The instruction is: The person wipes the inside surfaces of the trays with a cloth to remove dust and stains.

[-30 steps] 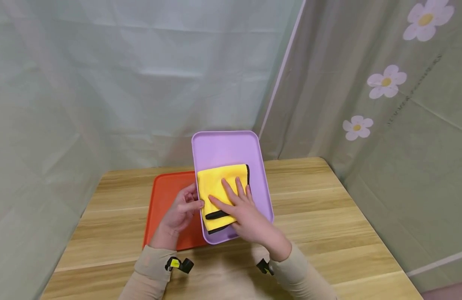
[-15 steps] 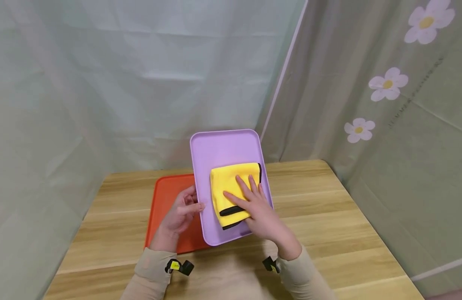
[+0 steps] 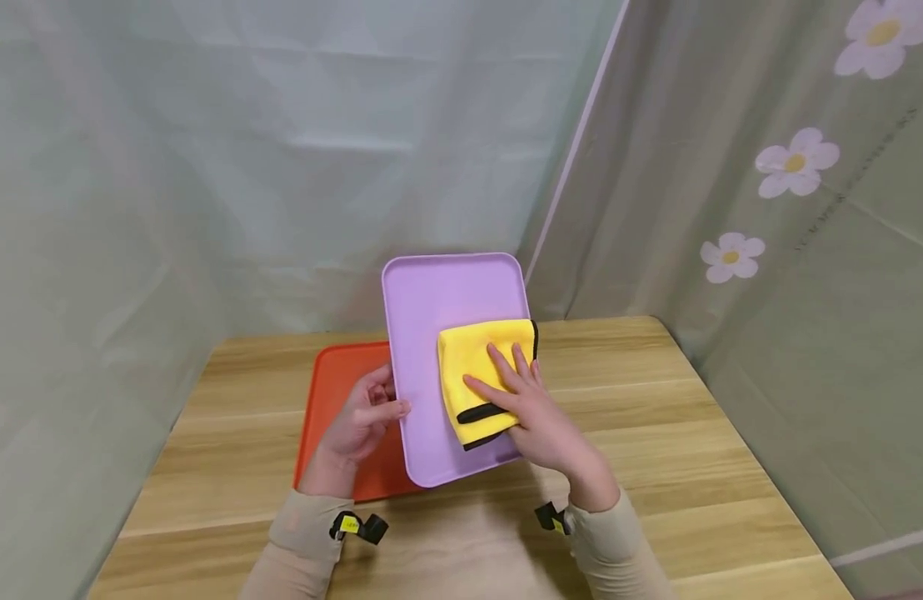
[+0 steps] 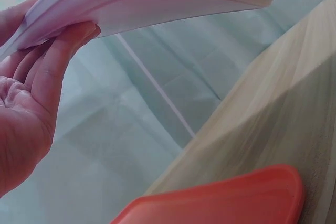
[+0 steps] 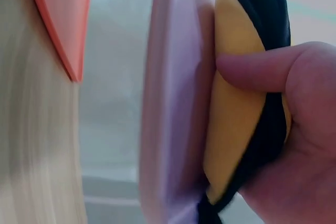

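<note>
A purple tray (image 3: 446, 292) is held up and tilted above the table. My left hand (image 3: 366, 421) grips its left edge, thumb on the face and fingers behind; the left wrist view shows the fingers under the tray (image 4: 173, 3). Against the tray's right half lies a folded yellow cloth (image 3: 469, 358) with black trim. My right hand (image 3: 540, 417) presses flat on the cloth with fingers spread. In the right wrist view the thumb lies along the folded cloth (image 5: 236, 114), next to the tray's face.
An orange-red tray (image 3: 326, 400) lies on the wooden table (image 3: 656, 467), partly behind the purple tray and left hand. Grey-green curtains (image 3: 319, 167) hang behind the table and along its sides, with flowers printed on the right one.
My right hand and the yellow cloth have slid right across the purple tray, up to its right edge. The left hand has kept its grip on the tray's left edge.
</note>
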A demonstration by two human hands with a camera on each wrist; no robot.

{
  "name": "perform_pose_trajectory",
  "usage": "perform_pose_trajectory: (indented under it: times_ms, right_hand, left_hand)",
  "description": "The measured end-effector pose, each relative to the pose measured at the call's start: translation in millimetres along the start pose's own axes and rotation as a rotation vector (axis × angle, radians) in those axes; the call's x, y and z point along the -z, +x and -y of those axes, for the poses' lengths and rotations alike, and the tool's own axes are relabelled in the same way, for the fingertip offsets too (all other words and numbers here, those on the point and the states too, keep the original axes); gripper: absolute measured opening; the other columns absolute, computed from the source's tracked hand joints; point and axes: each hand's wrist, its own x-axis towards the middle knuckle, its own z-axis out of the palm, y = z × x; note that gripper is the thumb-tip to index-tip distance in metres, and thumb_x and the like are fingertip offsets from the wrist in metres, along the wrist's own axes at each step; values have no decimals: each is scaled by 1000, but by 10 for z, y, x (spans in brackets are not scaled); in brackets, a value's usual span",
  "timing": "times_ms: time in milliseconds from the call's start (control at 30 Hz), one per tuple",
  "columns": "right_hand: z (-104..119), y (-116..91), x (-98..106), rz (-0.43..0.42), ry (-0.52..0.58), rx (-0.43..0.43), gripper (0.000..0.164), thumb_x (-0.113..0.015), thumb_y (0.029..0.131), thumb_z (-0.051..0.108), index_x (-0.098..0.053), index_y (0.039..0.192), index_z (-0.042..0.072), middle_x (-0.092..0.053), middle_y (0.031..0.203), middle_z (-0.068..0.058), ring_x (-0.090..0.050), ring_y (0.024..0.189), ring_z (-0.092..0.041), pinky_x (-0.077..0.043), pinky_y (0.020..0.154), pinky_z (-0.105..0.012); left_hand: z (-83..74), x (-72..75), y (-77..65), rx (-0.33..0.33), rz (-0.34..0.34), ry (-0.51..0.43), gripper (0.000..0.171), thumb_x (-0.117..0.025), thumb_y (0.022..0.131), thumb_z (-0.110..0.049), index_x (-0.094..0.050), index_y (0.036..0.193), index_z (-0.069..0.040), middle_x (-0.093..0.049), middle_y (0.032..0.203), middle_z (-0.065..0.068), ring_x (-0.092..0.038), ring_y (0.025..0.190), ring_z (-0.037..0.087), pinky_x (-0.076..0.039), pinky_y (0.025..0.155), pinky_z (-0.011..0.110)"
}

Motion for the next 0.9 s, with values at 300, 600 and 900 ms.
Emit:
perform_pose_trajectory:
  times_ms: [300, 600, 900]
  right_hand:
    - [253, 73, -245, 30, -56, 76, 108, -56, 75, -20, -42, 165, 36, 5, 180, -1, 18, 161, -40, 6, 125, -70]
    - [374, 77, -342, 20, -124, 125, 107, -61, 73, -21, -44, 164, 33, 4, 180, -5, 17, 161, -42, 6, 125, -70]
    - [164, -37, -124, 74, -82, 35, 107, -50, 78, -22, -39, 166, 39, 4, 180, -2, 14, 162, -38, 1, 126, -70]
  left_hand:
    - [9, -2, 15, 33, -30, 11, 56, -53, 94, 15, -61, 146, -5, -77, 123, 9, -76, 107, 21, -62, 91, 36]
    - [6, 1, 8, 47, -32, 18, 56, -53, 95, 15, -59, 148, -2, -75, 128, 11, -74, 113, 23, -61, 94, 38]
    - [32, -5, 24, 15, -40, 15, 55, -50, 94, 19, -65, 141, -5, -78, 117, 8, -76, 102, 18, -63, 87, 31]
